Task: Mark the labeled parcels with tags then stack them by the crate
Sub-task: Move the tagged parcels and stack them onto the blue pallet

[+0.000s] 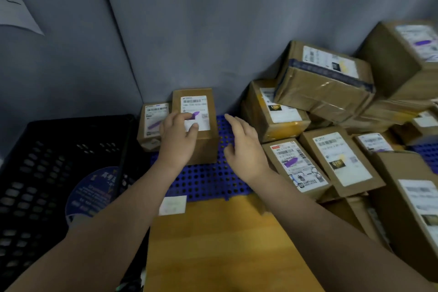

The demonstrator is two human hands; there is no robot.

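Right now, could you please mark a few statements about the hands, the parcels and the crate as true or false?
1. The left hand rests on top of the tall parcel. True.
2. The right hand holds a parcel. False: it is open above the blue mat and holds nothing.
3. The crate is blue. False: it is black.
4. The small parcel next to the crate has a purple mark on its label. True.
5. The pile of parcels lies left of the crate. False: it lies at the right, beyond the blue mat.
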